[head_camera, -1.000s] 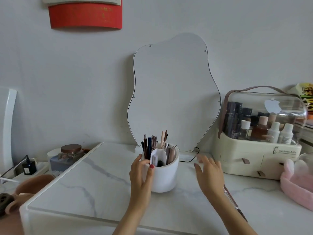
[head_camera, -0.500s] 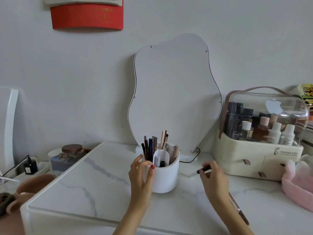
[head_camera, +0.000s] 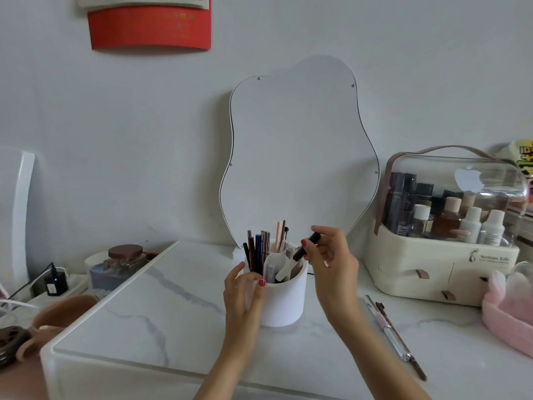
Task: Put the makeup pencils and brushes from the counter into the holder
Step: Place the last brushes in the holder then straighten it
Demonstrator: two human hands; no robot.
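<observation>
A black-and-white makeup pen [head_camera: 298, 256] is being gripped by the right hand [head_camera: 331, 261] over the white holder [head_camera: 284, 298], which is being clasped by the left hand [head_camera: 243, 290].

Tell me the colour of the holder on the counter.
The holder is plain white, seen clearly in the head view.

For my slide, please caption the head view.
Right hand lowers a pencil into the white holder, steadied by the left hand.
</observation>
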